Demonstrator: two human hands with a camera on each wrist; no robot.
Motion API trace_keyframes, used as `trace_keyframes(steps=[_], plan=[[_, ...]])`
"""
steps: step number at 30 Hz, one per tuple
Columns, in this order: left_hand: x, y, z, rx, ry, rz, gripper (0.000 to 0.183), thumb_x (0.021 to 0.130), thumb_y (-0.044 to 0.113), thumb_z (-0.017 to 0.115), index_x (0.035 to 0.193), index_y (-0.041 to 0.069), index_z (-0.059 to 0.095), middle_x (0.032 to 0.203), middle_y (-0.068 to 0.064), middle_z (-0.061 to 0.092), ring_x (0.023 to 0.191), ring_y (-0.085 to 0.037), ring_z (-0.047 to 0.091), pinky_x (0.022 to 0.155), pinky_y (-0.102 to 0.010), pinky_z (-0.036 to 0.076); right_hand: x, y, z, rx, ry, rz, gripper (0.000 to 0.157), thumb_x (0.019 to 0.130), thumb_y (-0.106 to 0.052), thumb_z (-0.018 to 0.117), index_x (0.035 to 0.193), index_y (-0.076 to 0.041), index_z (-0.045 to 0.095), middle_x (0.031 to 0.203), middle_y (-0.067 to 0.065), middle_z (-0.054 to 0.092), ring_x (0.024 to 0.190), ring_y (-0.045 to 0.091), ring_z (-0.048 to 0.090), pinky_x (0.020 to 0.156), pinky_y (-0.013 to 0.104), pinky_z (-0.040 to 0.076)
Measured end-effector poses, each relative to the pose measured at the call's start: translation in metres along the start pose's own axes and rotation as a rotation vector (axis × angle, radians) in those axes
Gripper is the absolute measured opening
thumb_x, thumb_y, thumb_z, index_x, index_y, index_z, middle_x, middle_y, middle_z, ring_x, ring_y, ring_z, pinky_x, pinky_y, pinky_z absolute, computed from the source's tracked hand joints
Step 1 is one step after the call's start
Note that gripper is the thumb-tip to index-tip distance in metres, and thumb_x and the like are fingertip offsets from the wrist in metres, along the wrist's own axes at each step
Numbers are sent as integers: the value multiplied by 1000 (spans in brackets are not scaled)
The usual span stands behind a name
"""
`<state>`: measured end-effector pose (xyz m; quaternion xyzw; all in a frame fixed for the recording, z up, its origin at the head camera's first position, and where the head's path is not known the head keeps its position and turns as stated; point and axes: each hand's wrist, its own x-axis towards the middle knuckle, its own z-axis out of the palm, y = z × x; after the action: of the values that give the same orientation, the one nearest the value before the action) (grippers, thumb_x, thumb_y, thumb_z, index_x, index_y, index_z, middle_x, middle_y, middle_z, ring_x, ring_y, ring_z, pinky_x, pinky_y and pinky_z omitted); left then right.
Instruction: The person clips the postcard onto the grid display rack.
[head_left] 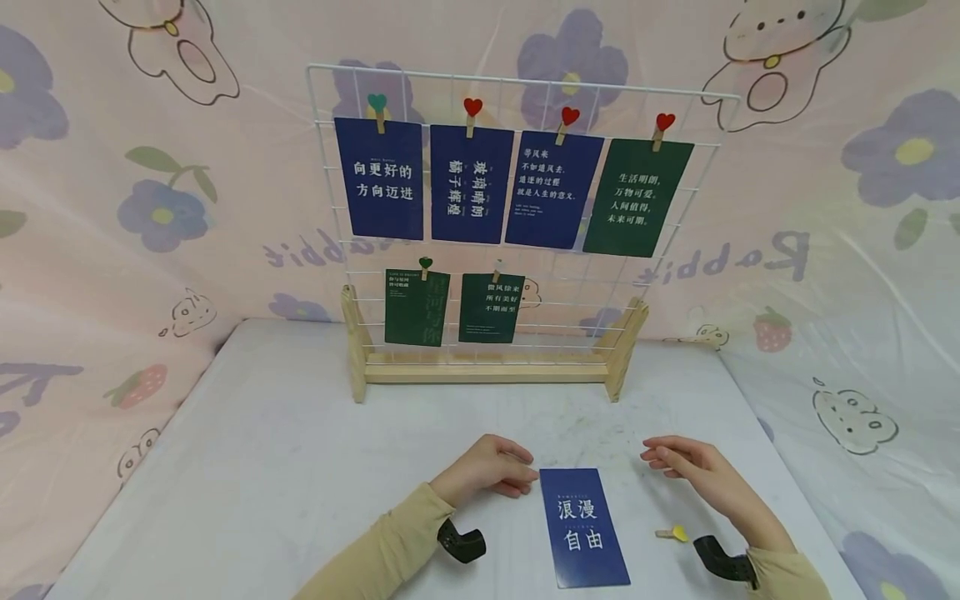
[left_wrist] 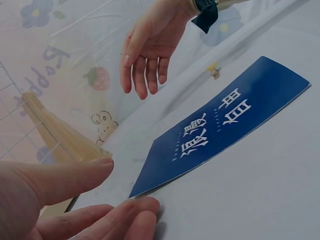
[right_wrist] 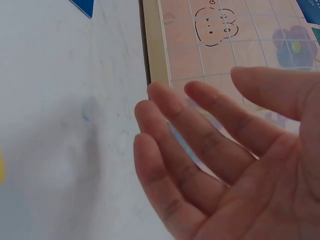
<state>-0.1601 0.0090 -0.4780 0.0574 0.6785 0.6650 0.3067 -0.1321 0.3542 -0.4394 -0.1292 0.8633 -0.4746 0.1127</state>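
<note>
A blue card with white lettering (head_left: pixel 583 533) lies flat on the table in front of the person. At its far left corner is the left hand (head_left: pixel 491 467), fingertips right at the edge. In the left wrist view the thumb (left_wrist: pixel 75 180) stands apart from the fingers, above the card's corner. The right hand (head_left: pixel 693 471) hovers to the right of the card, fingers loosely bent and nothing in them, as the right wrist view shows with its palm (right_wrist: pixel 260 200). Below that hand a small wooden clothespin with a yellow heart (head_left: pixel 672 533) lies on the table.
Behind stands a white wire grid rack (head_left: pixel 525 81) on a wooden base (head_left: pixel 487 372). Several blue and green cards (head_left: pixel 378 212) hang from it in two rows on heart-topped clothespins (head_left: pixel 472 108). A patterned cloth (head_left: pixel 247 192) covers the background.
</note>
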Motion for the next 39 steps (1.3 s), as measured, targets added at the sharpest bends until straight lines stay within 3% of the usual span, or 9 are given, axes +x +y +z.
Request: trace_keyframes(steps=[15, 21, 28, 36, 39], plan=[[5, -7, 17, -32, 81, 64, 22, 76, -6, 75, 95, -9, 65, 72, -15, 69, 60, -19, 67, 56, -30, 57, -18, 7, -2, 0, 22, 152, 43, 103, -24, 46, 129, 10, 50, 114, 22, 64, 99, 25, 64, 77, 26, 53], [6, -8, 22, 12, 129, 93, 21, 72, -8, 77, 90, -8, 66, 69, -14, 69, 59, -23, 68, 53, -30, 57, -26, 15, -3, 27, 19, 188, 44, 103, -24, 47, 129, 12, 49, 115, 22, 64, 98, 19, 65, 77, 28, 54], [10, -9, 25, 87, 182, 124, 23, 67, -7, 82, 85, -6, 67, 61, -8, 66, 51, -17, 64, 48, -29, 55, -31, 21, -2, 57, 21, 208, 44, 103, -23, 47, 128, 14, 49, 114, 23, 64, 95, 13, 64, 77, 29, 54], [17, -15, 25, 123, 182, 158, 20, 66, -9, 82, 80, -3, 68, 58, -5, 66, 47, -13, 61, 45, -26, 53, -35, 22, -1, 67, 22, 284, 49, 102, -27, 49, 129, 14, 48, 113, 20, 65, 94, 13, 65, 77, 28, 54], [17, -16, 25, 127, 185, 159, 19, 66, -9, 81, 79, -2, 68, 58, -4, 66, 47, -12, 61, 45, -26, 53, -36, 23, -3, 73, 15, 262, 49, 103, -26, 47, 130, 15, 46, 113, 21, 65, 95, 13, 65, 77, 29, 54]])
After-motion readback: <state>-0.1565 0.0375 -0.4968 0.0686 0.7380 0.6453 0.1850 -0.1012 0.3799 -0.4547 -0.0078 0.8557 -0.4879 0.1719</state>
